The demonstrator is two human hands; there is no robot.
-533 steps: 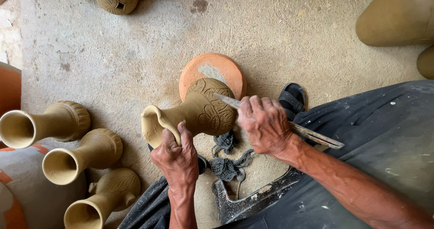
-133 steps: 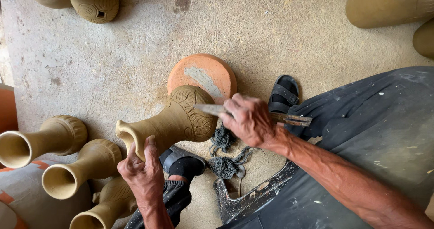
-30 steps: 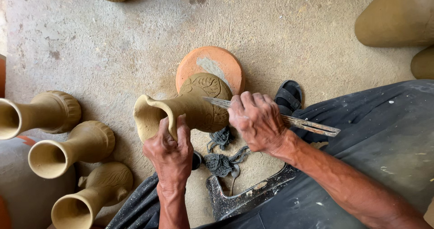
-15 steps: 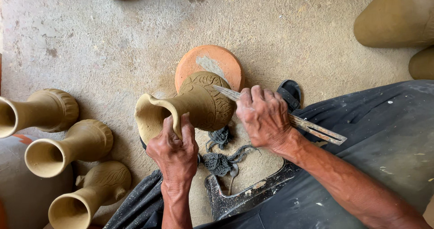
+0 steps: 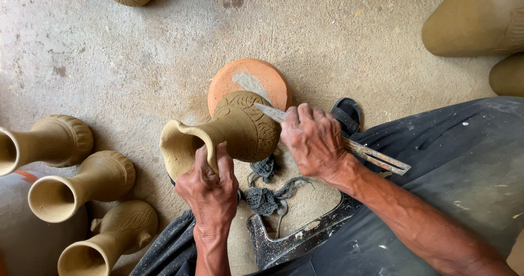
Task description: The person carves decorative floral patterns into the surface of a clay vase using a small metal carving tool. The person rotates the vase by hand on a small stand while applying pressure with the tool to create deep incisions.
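Clay vase lies between both hands, left gripping its neck.

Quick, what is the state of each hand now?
Left hand: closed on the neck of the clay vase.
Right hand: closed around a flat metal blade, tip on the vase body.
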